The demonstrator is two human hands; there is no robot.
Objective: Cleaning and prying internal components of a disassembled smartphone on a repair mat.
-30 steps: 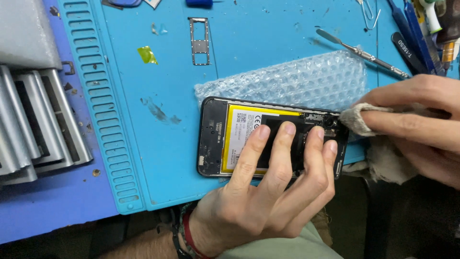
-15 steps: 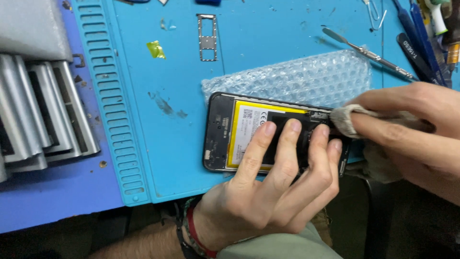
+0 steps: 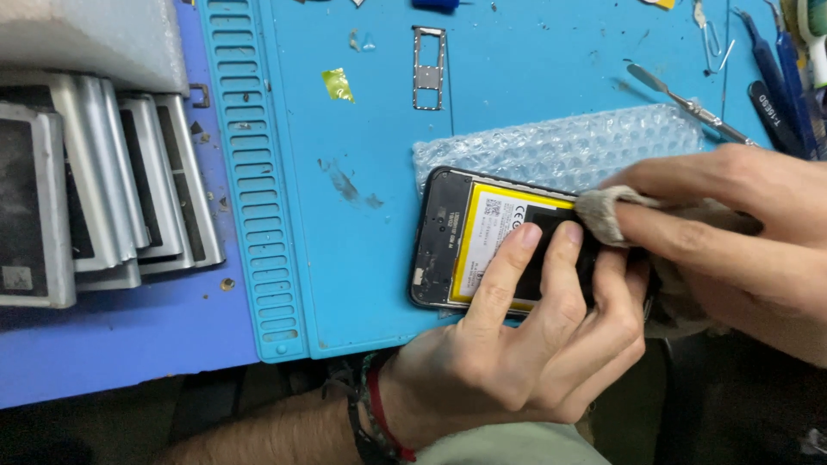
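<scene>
An opened black phone (image 3: 444, 237) lies face down on a blue work mat (image 3: 362, 138), its yellow-edged battery (image 3: 487, 232) exposed. My left hand (image 3: 517, 344) presses three fingers onto the battery and holds the phone down. My right hand (image 3: 732, 224) pinches a small grey cloth (image 3: 603, 211) and rubs it against the phone's inside near the battery's right part. The right end of the phone is hidden under both hands.
A sheet of bubble wrap (image 3: 560, 146) lies under the phone's far edge. A metal card tray (image 3: 428, 67), a yellow scrap (image 3: 338, 83), a metal spudger (image 3: 689, 103) and tweezers (image 3: 771, 69) lie on the mat. Several silver phone frames (image 3: 95, 198) are stacked at the left.
The cloth in my right hand has slid leftward over the phone's inside. My left fingers stay pressed on the battery. The view has shifted slightly.
</scene>
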